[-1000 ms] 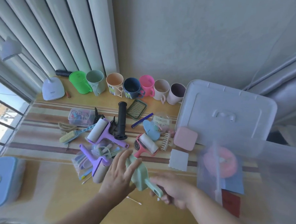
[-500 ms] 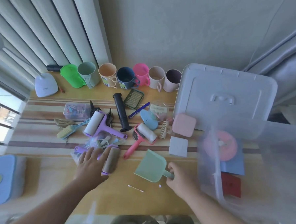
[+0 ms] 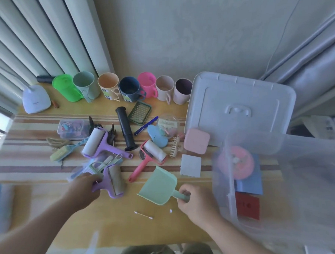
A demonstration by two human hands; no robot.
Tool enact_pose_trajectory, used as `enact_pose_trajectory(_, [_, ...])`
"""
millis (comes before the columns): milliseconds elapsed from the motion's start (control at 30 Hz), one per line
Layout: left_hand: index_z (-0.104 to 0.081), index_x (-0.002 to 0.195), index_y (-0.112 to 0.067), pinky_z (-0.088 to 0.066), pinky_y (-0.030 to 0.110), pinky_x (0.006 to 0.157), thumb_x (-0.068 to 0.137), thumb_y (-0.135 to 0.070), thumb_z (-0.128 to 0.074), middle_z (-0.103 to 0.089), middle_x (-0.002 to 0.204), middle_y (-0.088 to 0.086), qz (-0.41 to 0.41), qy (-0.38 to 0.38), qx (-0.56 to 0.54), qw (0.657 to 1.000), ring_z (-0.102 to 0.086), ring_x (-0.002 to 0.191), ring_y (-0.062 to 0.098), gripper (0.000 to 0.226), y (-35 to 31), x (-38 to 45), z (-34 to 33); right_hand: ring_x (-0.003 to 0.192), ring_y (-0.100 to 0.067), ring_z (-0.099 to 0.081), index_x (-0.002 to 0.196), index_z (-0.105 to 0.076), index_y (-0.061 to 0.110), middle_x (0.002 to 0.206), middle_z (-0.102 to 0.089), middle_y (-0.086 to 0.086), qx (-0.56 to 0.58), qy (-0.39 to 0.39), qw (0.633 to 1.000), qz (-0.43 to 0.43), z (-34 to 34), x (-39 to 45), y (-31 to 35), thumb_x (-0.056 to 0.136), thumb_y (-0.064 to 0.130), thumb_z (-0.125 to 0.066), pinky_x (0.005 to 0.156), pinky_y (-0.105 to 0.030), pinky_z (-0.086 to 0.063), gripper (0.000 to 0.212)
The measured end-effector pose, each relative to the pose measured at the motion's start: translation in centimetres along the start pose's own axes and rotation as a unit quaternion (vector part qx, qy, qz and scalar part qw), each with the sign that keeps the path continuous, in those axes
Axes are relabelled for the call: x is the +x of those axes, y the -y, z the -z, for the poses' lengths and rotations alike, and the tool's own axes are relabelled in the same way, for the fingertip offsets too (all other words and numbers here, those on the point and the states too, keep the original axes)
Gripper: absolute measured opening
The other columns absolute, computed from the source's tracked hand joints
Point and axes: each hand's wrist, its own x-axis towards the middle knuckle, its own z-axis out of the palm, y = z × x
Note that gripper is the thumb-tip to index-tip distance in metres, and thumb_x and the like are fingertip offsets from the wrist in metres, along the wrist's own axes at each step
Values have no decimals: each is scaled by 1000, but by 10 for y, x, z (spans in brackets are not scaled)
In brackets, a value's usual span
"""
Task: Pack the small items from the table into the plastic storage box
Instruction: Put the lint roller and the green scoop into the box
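My right hand (image 3: pixel 195 203) grips the handle of a mint green scoop (image 3: pixel 158 185), held low over the table just left of the clear plastic storage box (image 3: pixel 276 183). My left hand (image 3: pixel 84 188) is closed on the handle of a purple lint roller (image 3: pixel 114 180) at the near edge of the pile. Inside the box lie a pink round item (image 3: pixel 236 162), a blue sheet and a red card. More small items are spread over the table's middle: another purple roller (image 3: pixel 101 144), a pink roller (image 3: pixel 151 155), a black grip (image 3: pixel 125 131).
A row of coloured mugs (image 3: pixel 129 89) lines the back wall. The box lid (image 3: pixel 239 109) leans behind the box. A pink square case (image 3: pixel 196 141) and a white pad (image 3: pixel 190 165) lie near the box. A cotton swab (image 3: pixel 143 215) lies in front. A white lamp base (image 3: pixel 35 98) stands far left.
My left hand has left the scoop, moved left and closed on the purple lint roller. My right hand has carried the scoop right, toward the box.
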Motion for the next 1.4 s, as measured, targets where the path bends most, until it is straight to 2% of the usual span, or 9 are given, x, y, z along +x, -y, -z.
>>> enact_pose_trajectory(133, [-77, 104, -31, -49, 34, 67, 71, -21, -87, -67, 84, -11, -29, -51, -73, 996, -63, 75, 16, 36, -25, -27, 16, 79, -2, -66, 92, -69, 43, 91, -69, 31, 98, -61, 990, 76, 36, -14, 14, 81, 44, -75, 60, -16, -50, 13])
enact_pose_trajectory(267, [-75, 113, -38, -48, 29, 65, 78, -32, -87, -66, 86, -18, -100, -84, -85, 988, -60, 75, 7, 37, -90, -28, 45, 76, 7, -63, 100, -66, 41, 96, -67, 34, 99, -204, 963, 147, 111, -27, -7, 76, 42, -76, 63, -6, -42, 26])
enact_pose_trajectory(433, [-73, 121, -27, -53, 37, 76, 86, -37, -71, -67, 103, -10, -217, -122, -95, 964, -63, 91, 17, 37, -227, -15, 67, 83, 11, -64, 85, -72, 40, 92, -70, 34, 94, -299, 950, -2, 207, -49, -132, 75, 29, -90, 69, -4, -41, 23])
enact_pose_trajectory(567, [-71, 124, -27, -46, 24, 78, 85, -39, -68, -60, 104, -18, -311, -121, -119, 935, -54, 86, 1, 41, -342, -28, 55, 83, 10, -63, 78, -69, 40, 85, -70, 30, 91, -260, 951, -141, 232, -73, -250, 76, 24, -89, 68, -12, -43, 26])
enact_pose_trajectory(733, [-67, 123, -34, -43, 22, 64, 87, -27, -74, -54, 98, -9, -367, -53, -101, 923, -52, 77, 6, 37, -454, -43, 6, 70, -7, -65, 73, -68, 26, 70, -70, 10, 49, -184, 958, -214, 213, -52, -328, 77, 28, -83, 64, -27, -50, 16])
enact_pose_trajectory(933, [-66, 109, -29, -41, 34, 67, 92, -35, -58, -45, 94, 1, -262, 63, 70, 960, -58, 90, 28, 20, -519, -44, -54, 98, -27, -69, 89, -67, 25, 98, -73, 4, -17, -78, 980, -184, 201, 3, -346, 84, 29, -70, 72, -29, -49, 7])
enact_pose_trajectory(1033, [-64, 101, -23, -47, 38, 74, 93, -36, -54, -46, 97, 3, -233, 95, 106, 962, -59, 92, 29, 18, -526, -44, -75, 94, -26, -68, 91, -66, 25, 96, -71, 4, -25, -31, 984, -173, 199, 12, -357, 85, 41, -77, 75, -31, -54, 20])
enact_pose_trajectory(1267, [-60, 117, -31, -40, 35, 67, 92, -32, -50, -50, 106, 2, -268, 119, 180, 939, -60, 99, 29, 27, -536, -46, -118, 75, -18, -63, 77, -67, 20, 74, -66, 7, 210, -76, 955, -195, 217, 3, -373, 103, 54, -53, 65, -29, -43, 45])
enact_pose_trajectory(1400, [-61, 120, -27, -38, 38, 77, 91, -25, -56, -56, 113, 6, -320, 107, 217, 916, -57, 104, 33, 30, -566, -35, -146, 58, -15, -54, 89, -72, 14, 76, -65, -4, 367, -73, 886, -274, 221, -1, -378, 95, 20, -57, 55, -26, -33, 18])
